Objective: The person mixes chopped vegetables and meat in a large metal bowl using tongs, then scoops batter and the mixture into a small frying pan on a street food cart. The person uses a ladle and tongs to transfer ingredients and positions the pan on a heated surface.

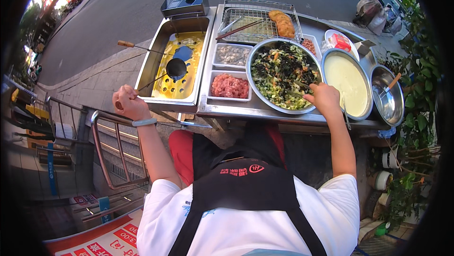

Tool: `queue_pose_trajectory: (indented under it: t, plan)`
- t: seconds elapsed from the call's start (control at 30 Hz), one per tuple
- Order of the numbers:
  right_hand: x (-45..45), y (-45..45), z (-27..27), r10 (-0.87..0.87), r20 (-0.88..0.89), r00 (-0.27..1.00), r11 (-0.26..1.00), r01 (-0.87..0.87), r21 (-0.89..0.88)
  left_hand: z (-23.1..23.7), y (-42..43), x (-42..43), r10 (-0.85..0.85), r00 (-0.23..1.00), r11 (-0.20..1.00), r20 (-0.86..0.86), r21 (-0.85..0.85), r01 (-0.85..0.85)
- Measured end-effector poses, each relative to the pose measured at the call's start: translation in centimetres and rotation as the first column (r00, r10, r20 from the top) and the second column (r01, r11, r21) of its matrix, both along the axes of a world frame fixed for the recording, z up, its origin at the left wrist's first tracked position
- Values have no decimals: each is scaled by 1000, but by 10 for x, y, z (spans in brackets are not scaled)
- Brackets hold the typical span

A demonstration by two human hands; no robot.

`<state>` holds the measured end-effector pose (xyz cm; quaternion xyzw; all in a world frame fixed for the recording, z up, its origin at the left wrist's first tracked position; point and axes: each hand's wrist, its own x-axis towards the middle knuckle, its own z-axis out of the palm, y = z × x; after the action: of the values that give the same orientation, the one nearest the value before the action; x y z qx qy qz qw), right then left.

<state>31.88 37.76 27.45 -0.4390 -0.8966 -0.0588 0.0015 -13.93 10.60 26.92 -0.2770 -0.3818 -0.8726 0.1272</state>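
My left hand (132, 103) is closed in a fist on a ladle's handle, beside the near left corner of a steel fryer (150, 62). The ladle's dark round cup (176, 68) sits over yellow oil (170, 92) and a perforated plate. A second ladle with a wooden handle (126, 44) leans across the fryer's left rim. My right hand (324, 98) grips metal tongs (296, 93), whose tips lie in chopped vegetables (280, 69) inside a large steel bowl (251, 78). Right of it stands a steel bowl of pale batter (345, 80), a utensil handle (346, 114) over its near rim.
White trays hold minced meat (230, 86), small shellfish (232, 55) and peanuts (309, 46). Fried cakes (283, 25) and chopsticks (244, 29) lie on a wire rack (230, 18). A steel bowl (386, 103) with a wooden-handled utensil (392, 82) sits far right; a metal railing (117, 142) stands left.
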Motion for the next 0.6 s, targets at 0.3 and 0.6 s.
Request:
queue_pose_trajectory:
  t: [0.3, 0.6]
  plan:
    - [27, -26, -63, -30, -147, 989, 998, 37, 42, 16, 14, 15, -58, 945, 981, -321, -196, -6]
    - [2, -23, -86, -97, -140, 985, 995, 97, -10, 44, 2, 18, 209, 977, 976, 37, 49, -211]
